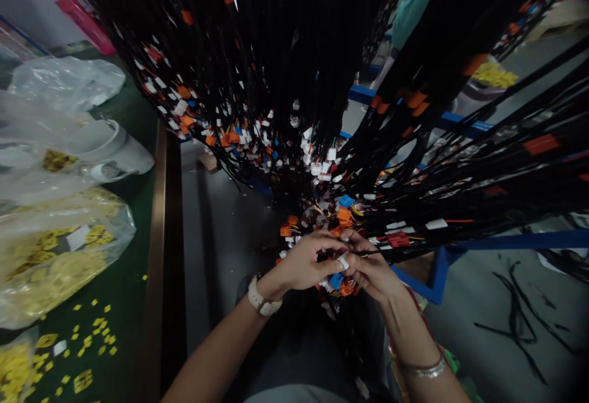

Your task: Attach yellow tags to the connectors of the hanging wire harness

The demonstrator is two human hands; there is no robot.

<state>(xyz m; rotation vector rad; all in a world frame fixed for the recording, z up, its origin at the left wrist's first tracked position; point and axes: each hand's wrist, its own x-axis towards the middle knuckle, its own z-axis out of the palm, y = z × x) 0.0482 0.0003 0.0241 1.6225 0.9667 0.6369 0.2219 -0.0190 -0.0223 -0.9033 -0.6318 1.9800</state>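
A small white connector (343,260) between two hands

Head view: the left hand (306,263) and the right hand (375,273) appear to pinch it together, near and in the middle, with black cables (294,53) hanging farther away. Probably it is light, stiff, slightly slippery; better to grip the housing sides, sparing thin wires.

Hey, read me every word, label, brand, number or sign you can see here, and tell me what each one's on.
There is no text that I can read.
Small white piece at the fingertips of the left hand and right hand: too small to show any marking.
White slip among the yellow pieces: any print is too blurred.
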